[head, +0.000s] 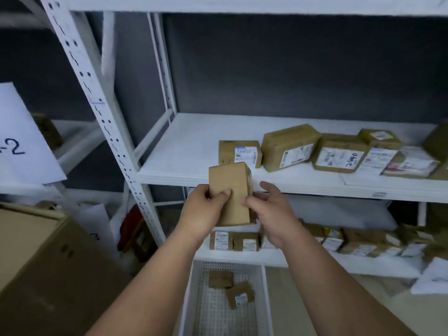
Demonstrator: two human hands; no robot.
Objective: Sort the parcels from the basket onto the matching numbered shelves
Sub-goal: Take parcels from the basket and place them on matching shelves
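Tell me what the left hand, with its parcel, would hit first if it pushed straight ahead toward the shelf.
Probably the labelled box at the shelf's front, right behind the held parcel that the left hand grips; depth is uncertain.

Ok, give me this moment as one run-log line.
left hand: grips parcel | right hand: thumb on parcel | parcel: in front of middle shelf | basket: two parcels left

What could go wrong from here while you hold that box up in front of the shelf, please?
The box shows only a plain face, so its number is hidden and it may go on the wrong shelf. The left hand and right hand grip only its lower part; it might tip and drop toward the basket.
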